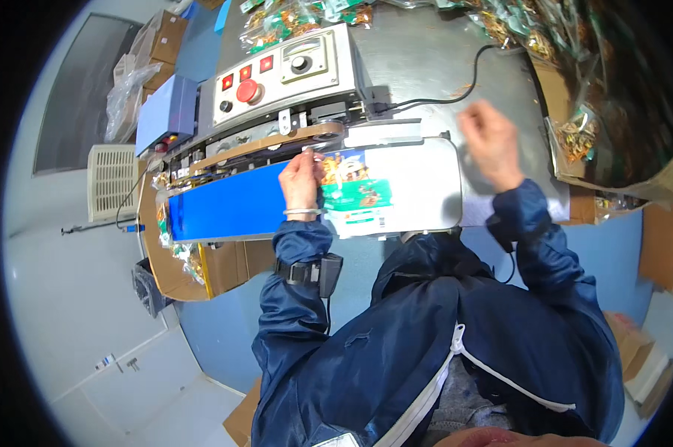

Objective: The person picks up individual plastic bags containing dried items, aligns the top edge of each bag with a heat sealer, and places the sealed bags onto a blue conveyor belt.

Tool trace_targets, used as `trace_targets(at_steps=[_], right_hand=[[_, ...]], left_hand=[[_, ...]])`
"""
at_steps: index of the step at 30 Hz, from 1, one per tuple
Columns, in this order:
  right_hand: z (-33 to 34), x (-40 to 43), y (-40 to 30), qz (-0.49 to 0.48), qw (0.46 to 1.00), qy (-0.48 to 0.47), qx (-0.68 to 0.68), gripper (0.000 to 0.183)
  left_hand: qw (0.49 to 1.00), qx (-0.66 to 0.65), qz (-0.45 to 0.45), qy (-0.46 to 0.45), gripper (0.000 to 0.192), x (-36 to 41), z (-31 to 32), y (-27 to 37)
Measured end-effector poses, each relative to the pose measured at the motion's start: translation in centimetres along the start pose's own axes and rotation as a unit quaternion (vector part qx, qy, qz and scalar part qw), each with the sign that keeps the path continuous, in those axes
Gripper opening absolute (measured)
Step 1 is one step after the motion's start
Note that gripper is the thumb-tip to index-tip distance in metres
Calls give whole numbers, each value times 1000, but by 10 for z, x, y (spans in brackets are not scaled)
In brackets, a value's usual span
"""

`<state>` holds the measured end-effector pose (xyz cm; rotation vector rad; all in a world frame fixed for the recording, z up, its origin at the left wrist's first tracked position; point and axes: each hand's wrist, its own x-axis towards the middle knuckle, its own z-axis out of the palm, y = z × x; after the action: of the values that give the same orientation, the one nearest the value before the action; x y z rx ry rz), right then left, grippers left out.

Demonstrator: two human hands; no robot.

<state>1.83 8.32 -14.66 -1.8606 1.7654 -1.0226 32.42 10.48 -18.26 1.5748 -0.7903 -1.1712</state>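
My left hand (301,181) pinches the top left edge of a printed plastic food pouch (359,193) that lies on the metal plate (426,184) and the right end of the blue conveyor belt (230,201). The pouch's upper edge is beside the brown belt (303,135) of a continuous band sealer (269,78). Off to the right, above the steel table, my right hand (490,142) is blurred, its fingers curled, touching neither the pouch nor the sealer. Whether it holds anything small cannot be told.
Filled pouches (286,25) lie at the table's (420,50) far side. At right stands a carton (554,84) with a large plastic bag and more pouches. A cardboard box (238,265) holding pouches is below the conveyor's left end. A black cable (470,84) crosses the table.
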Motion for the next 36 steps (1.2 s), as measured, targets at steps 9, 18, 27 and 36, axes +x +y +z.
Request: trace_targets(at_steps=[9,18,27,36], right_hand=[[-76,-25,194,200,889,114,-396,68],[-66,-19,214,139,905,190,-354,28],[-80,-27,181,36,962,164,-214,6],[-165,-20,-43,-37,950,-242,193,7]], left_hand=[[937,139,288,142,23,-39,-27,49],[958,87,221,-160,18,-100,85,62],[880,231,167,-379,23,-109,122,54],[875,58,226,-424,49,-103,144,86]])
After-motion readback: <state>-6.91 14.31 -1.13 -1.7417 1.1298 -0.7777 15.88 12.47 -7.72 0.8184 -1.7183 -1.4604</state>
